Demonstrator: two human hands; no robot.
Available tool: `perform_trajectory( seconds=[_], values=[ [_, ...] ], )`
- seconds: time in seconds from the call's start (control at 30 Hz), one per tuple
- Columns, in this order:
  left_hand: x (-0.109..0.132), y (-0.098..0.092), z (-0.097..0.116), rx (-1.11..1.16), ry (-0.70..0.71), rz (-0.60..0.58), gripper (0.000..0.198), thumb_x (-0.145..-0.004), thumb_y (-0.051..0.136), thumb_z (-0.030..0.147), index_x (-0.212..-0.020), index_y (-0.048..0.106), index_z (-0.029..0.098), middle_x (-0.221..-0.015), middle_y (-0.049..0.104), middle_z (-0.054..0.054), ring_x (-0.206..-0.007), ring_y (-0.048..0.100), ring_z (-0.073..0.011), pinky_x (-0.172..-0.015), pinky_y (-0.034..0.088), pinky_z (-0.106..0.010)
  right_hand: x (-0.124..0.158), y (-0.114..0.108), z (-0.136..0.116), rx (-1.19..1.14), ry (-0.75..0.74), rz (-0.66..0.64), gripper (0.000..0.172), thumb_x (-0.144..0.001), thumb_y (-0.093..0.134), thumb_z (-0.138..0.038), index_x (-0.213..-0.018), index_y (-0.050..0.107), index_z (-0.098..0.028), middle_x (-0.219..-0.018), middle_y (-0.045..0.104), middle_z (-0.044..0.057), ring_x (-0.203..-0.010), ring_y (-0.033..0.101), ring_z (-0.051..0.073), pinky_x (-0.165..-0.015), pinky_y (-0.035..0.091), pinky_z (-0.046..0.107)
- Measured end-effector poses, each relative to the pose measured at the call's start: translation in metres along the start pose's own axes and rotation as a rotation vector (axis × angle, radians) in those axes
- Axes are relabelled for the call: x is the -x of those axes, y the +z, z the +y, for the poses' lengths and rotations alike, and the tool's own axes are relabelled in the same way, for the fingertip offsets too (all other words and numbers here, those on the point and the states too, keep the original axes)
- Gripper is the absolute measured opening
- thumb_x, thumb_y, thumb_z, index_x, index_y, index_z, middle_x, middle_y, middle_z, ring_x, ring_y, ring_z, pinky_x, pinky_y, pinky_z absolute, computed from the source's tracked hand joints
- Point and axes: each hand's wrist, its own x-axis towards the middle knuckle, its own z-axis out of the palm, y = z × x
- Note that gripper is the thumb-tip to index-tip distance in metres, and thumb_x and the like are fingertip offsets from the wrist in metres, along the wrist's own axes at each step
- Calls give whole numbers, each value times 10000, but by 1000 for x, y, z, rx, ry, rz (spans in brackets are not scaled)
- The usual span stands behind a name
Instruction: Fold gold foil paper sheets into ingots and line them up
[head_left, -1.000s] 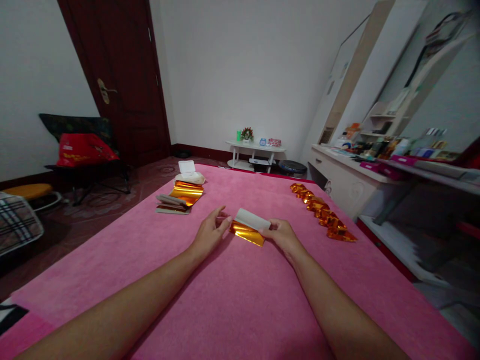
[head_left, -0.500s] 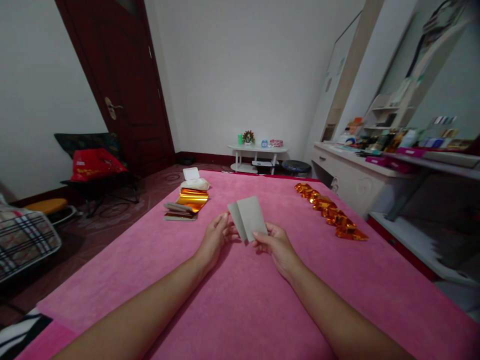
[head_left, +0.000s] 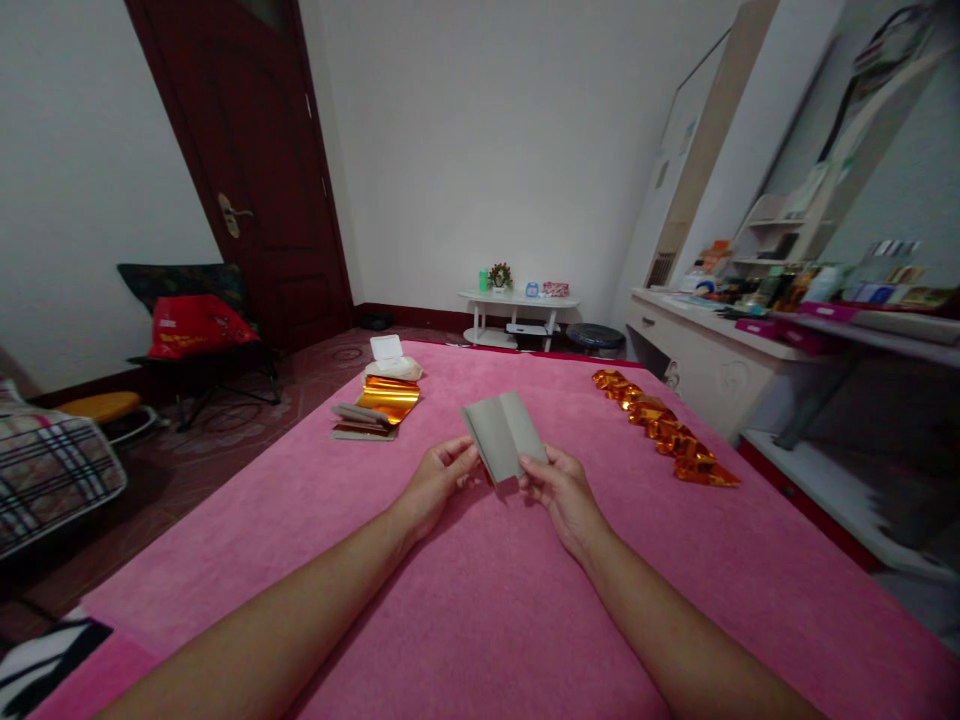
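Note:
A folded sheet of foil paper (head_left: 504,435) stands between my hands over the pink blanket (head_left: 480,600), its pale grey back turned to me. My left hand (head_left: 439,480) pinches its lower left edge with closed fingers. On the lower right edge, my right hand (head_left: 559,485) grips the sheet between thumb and fingers. A stack of gold foil sheets (head_left: 386,398) lies at the far left of the blanket. A row of several folded gold pieces (head_left: 664,432) runs along the right side.
A white open-lidded pack (head_left: 390,358) sits behind the foil stack. A dresser with bottles (head_left: 720,330) stands at the right, a small white table (head_left: 517,310) by the far wall, a chair with a red bag (head_left: 191,330) and a dark door (head_left: 247,170) at the left.
The sheet lay low on the blanket with its gold side showing; both hands have lifted it upright, so the grey back faces me. My left hand went from open beside it to pinching it.

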Motion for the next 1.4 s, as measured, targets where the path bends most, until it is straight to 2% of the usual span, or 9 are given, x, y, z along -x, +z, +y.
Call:
perform_trajectory(
  seconds=[0.3,0.57,0.8,0.9,1.0,1.17,1.2,1.33,1.4],
  values=[
    [3,1,1,-103,16,1,315,-805,644,406,-880,688,104,-747,655,-58,-600,514,-96,-559,349,-197,2,5,4,208,-107,1,290,-704,695,-389,-830,594,-148,-527,567,-24,-419,491,105,-402,375,211],
    [5,3,1,-198,-17,31,325,-760,685,420,-812,715,100,-637,637,-24,-516,452,-66,-522,319,-179,5,9,2,552,-336,102,103,-697,648,-252,-674,579,-178,-599,521,-32,-536,480,123,-478,373,219],
    [7,7,2,-134,-20,-13,309,-733,710,409,-831,723,116,-709,684,-53,-582,566,-116,-561,396,-202,7,10,2,523,-280,-43,75,-687,651,-239,-676,607,-179,-580,517,-35,-514,446,116,-468,343,218],
    [8,5,3,-169,3,37,273,-729,719,377,-781,716,109,-661,667,-38,-524,519,-84,-515,369,-183,10,10,0,508,-295,-122,109,-743,622,-274,-698,620,-175,-594,534,-25,-541,470,124,-501,362,226],
    [8,4,4,-174,6,75,246,-695,753,310,-825,706,107,-730,686,-54,-592,560,-108,-544,404,-192,12,10,-2,527,-340,-129,88,-752,634,-268,-776,633,-184,-707,582,-4,-642,525,141,-561,403,230],
    [9,6,6,-73,65,97,253,-676,763,263,-864,684,113,-827,704,-78,-721,626,-174,-639,470,-247,10,13,4,546,-342,-38,419,-609,755,-204,-1000,607,-229,-914,632,6,-675,557,136,-553,436,225],
    [9,7,6,-70,69,111,258,-672,766,263,-865,682,115,-824,703,-75,-715,627,-173,-631,471,-244,9,13,5,527,-320,-39,415,-609,755,-209,-997,609,-227,-887,640,2,-658,561,136,-549,441,228],
    [9,9,7,-89,56,159,284,-655,781,273,-870,679,117,-828,699,-69,-717,626,-168,-629,477,-238,5,11,9,455,-277,-65,152,-705,691,-275,-826,672,-185,-728,651,4,-638,577,154,-585,454,256],
    [9,7,7,-89,52,194,305,-665,774,288,-906,675,127,-852,697,-66,-718,623,-160,-614,474,-228,3,8,8,420,-273,-70,184,-731,674,-309,-856,696,-175,-765,676,26,-666,596,171,-612,461,274]
  ],
)
